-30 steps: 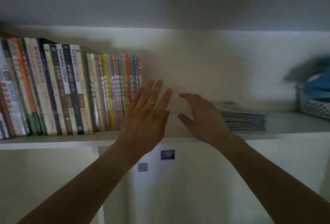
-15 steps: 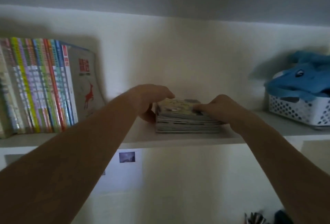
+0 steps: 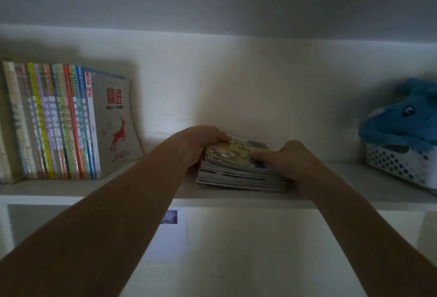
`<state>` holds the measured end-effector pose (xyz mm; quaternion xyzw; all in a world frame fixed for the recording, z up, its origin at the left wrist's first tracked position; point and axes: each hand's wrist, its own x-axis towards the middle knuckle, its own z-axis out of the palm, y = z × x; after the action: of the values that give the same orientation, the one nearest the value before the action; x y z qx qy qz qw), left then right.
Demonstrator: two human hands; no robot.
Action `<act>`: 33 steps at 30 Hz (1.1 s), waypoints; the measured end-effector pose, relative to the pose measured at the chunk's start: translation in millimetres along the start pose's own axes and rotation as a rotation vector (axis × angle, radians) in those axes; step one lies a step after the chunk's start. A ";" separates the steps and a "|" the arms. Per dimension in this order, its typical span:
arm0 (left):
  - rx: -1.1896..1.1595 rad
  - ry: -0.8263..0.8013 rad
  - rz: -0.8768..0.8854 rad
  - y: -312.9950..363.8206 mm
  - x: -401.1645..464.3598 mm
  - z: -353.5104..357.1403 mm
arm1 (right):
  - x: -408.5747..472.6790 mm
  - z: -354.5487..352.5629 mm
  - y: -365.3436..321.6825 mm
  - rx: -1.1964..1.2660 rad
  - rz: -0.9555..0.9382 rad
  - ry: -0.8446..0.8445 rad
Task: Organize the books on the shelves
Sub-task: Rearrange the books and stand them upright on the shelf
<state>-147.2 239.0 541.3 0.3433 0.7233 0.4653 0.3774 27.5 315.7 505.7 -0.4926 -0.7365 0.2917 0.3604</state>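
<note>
Books (image 3: pixel 238 171) lay stacked flat on the shelf (image 3: pixel 142 192); my left hand (image 3: pixel 201 140) and right hand (image 3: pixel 288 157) gripped the stack's ends, probably to stand it beside the upright row (image 3: pixel 59 121).

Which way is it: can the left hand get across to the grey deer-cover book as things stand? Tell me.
Probably yes. The shelf between the left hand and the grey deer-cover book looks free, but that hand now grips the stack of thin books and would have to let go.
</note>
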 end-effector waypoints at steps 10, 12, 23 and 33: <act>-0.275 -0.104 0.160 -14.5 8.9 5.0 | 5.9 -8.5 11.5 0.241 0.047 -0.090; -0.442 -0.030 0.333 -28.2 7.1 5.6 | 8.5 -6.3 11.3 0.380 0.008 -0.121; -0.411 0.015 0.783 -55.0 -8.0 -30.3 | 5.8 32.3 -22.9 0.727 -0.240 -0.129; -0.028 0.108 0.852 -62.9 16.5 -33.4 | -11.0 43.9 -28.7 0.915 -0.151 -0.093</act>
<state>-193.2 218.3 488.3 0.5811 0.5293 0.6069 0.1177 -20.4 292.3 500.5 -0.2144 -0.5812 0.5813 0.5276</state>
